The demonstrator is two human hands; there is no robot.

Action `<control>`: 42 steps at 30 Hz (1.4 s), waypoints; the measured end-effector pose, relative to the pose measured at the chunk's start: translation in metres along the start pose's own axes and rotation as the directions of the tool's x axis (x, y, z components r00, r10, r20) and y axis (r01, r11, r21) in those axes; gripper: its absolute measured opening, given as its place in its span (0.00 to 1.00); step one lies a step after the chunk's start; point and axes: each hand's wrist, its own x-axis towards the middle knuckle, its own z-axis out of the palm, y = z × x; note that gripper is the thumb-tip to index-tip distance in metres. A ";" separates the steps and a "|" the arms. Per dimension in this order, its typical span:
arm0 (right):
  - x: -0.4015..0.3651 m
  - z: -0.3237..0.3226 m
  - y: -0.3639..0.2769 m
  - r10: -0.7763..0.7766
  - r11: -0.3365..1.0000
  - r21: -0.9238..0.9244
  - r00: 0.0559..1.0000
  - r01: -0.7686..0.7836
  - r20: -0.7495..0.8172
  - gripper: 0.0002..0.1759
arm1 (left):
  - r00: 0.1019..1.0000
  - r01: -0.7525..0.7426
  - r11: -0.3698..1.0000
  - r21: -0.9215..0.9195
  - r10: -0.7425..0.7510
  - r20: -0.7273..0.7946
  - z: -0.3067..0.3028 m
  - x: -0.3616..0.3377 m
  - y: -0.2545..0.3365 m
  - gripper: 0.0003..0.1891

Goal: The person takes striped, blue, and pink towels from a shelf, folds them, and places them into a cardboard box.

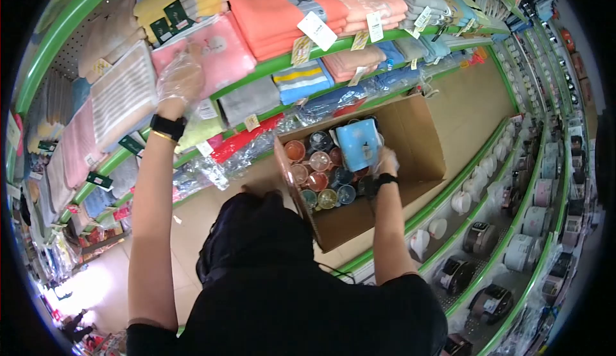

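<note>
My left hand (180, 77), in a clear plastic glove, reaches up to the shelf and rests on a folded pink towel (228, 54). Its fingers lie forward over the cloth, partly blurred by the plastic. My right hand (387, 162), also gloved, grips the right edge of a folded light-blue towel (358, 141). That towel is above an open cardboard box (420, 134). Several glass cups (319, 161) in orange, clear, green and dark tints fill the box's left part, and the towel hides some of them.
Stacked orange towels (276, 19) and striped towels (122, 86) line the green-edged shelves ahead and left. Plastic-wrapped packs (250, 141) hang over the lower shelf edge. At right, a curved rack holds white cups (461, 202) and dark packaged bowls (493, 301). The box stands on the tiled floor (478, 93).
</note>
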 end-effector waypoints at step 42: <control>0.148 0.195 0.040 -0.082 -0.035 0.906 0.905 -0.422 0.418 0.25 | 0.893 0.448 0.345 -0.825 -0.133 0.429 -0.058 -0.216 0.157 0.18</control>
